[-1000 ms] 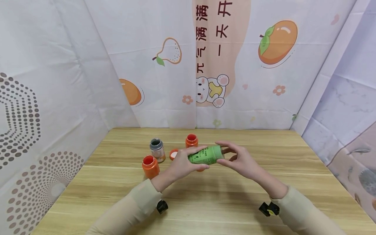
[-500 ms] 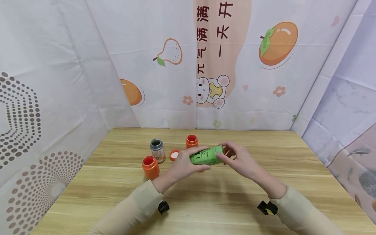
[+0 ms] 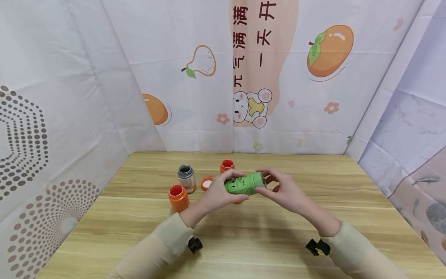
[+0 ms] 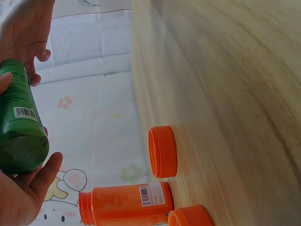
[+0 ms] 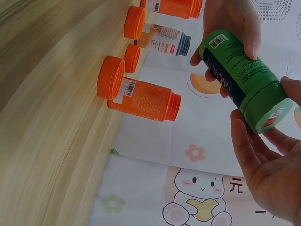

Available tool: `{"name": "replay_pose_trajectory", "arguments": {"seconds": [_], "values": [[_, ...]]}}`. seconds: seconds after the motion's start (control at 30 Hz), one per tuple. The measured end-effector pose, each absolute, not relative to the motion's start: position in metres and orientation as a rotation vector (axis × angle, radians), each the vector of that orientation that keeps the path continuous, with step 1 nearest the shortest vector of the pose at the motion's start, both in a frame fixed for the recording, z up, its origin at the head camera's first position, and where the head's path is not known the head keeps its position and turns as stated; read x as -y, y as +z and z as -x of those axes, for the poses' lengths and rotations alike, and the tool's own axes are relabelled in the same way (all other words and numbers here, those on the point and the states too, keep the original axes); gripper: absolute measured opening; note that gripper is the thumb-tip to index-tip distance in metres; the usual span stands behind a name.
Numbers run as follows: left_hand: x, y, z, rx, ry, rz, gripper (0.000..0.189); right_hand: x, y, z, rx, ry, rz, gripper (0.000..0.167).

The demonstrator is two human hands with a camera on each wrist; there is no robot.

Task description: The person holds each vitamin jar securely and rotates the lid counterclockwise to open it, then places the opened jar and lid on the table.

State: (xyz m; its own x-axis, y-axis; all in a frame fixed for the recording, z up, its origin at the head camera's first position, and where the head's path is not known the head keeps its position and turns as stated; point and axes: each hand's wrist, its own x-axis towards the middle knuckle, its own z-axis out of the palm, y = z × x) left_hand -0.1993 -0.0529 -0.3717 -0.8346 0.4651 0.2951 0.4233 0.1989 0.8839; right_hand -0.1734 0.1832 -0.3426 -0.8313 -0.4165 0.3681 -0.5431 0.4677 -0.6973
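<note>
My left hand (image 3: 214, 195) grips a green bottle (image 3: 242, 186) round its body. The bottle is held above the table, lying almost level with its lid end tipped slightly up to the right. At that end, my right hand (image 3: 289, 192) holds the green lid (image 5: 265, 108) between thumb and fingers. The lid sits on the bottle in the right wrist view. A barcode and dark lettering show on the bottle's label. Its rounded base (image 4: 23, 153) faces the left wrist camera.
Left of the hands stand two open orange bottles (image 3: 179, 199) (image 3: 227, 166) and an open bottle with a grey neck (image 3: 187, 180). Several orange lids (image 5: 111, 77) lie near them on the wooden table (image 3: 313, 248). A printed curtain (image 3: 195, 128) hangs behind.
The right hand's fingers turned round the lid half a second ago and have since swung back to a wider hold. The left hand's fingers have shifted slightly on the bottle, which stays in place.
</note>
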Motion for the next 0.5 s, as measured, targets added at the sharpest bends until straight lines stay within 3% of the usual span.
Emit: {"name": "replay_pose_trajectory", "arguments": {"seconds": [0.5], "values": [[0.0533,-0.3703,0.1982,-2.372,1.789,-0.929,0.052,-0.1869,-0.3441,0.1727,2.499,1.261,-0.921,0.057]]}}
